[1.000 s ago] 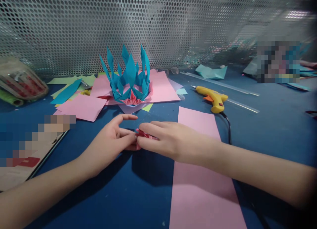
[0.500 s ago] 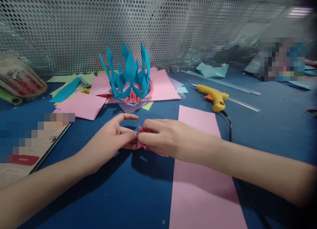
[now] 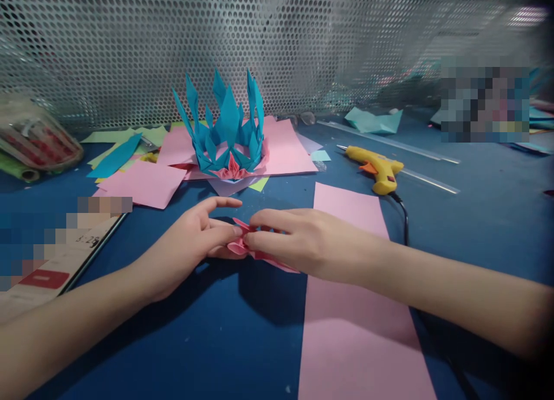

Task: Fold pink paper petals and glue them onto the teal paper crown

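Note:
A folded pink paper piece (image 3: 237, 247) with petal-like points is pinched between both hands above the blue table. My left hand (image 3: 201, 232) grips its left end between thumb and fingers, the index finger stretched out over it. My right hand (image 3: 298, 238) is closed on the piece from above and hides much of its middle; a pink edge shows below the fingers. Behind the hands stands a blue folded-paper crown (image 3: 229, 123) of tall pointed pieces, with a pink folded piece (image 3: 234, 168) at its lower front.
A long pink sheet (image 3: 363, 342) lies under my right forearm. To the right are a yellow glue gun (image 3: 381, 166) with a black cord and clear glue sticks (image 3: 428, 180). A tablet-like screen (image 3: 52, 261), pink paper (image 3: 142, 183) and a jar (image 3: 37, 134) are at left.
My right hand has shifted slightly right, and more of the folded pink piece's left end shows, its petals opened out. My left hand has barely moved.

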